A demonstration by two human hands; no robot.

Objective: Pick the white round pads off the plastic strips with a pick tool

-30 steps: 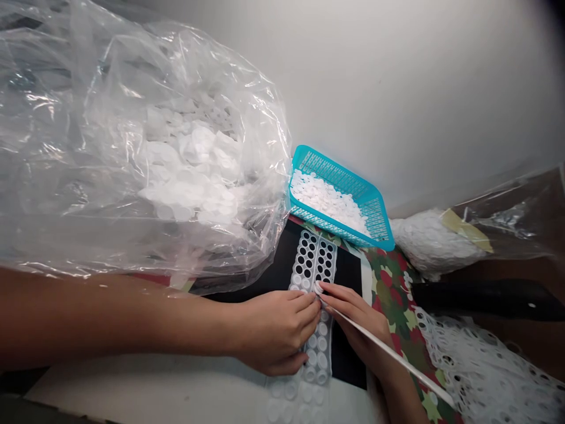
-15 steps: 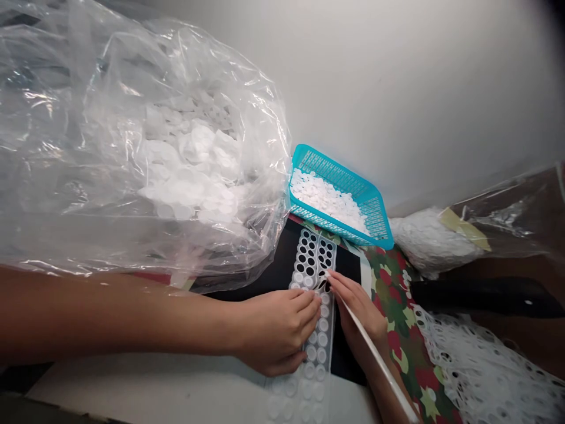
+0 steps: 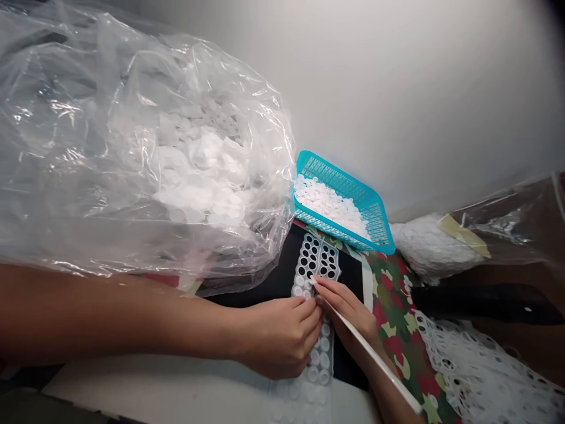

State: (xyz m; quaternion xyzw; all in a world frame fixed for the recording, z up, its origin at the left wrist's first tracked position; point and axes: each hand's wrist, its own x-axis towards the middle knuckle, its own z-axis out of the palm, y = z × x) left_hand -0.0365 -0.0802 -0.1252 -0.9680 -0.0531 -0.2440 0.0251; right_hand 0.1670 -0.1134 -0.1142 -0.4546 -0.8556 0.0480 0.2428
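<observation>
Lg clear plastic bag w/ white pcs (image 3: 207, 171) fills 10 o'clock; at 5 o'clock, on a flat black mat (image 3: 348, 365), the translucent white plastic sheet w/ round holes (image 3: 318, 259) looks light, floppy, maybe slick, best held flat by its edges. L hand (image 3: 282, 338), 6 o'clock, curls over it back-up, grip hidden; R hand (image 3: 351, 309), 5 o'clock, pinches thin white flat strip (image 3: 375, 357), fingers toward 10.

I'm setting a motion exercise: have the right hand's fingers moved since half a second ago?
Yes: judged against the blue basket, the right hand has shifted its fingers leftward across the holed strip.
</observation>
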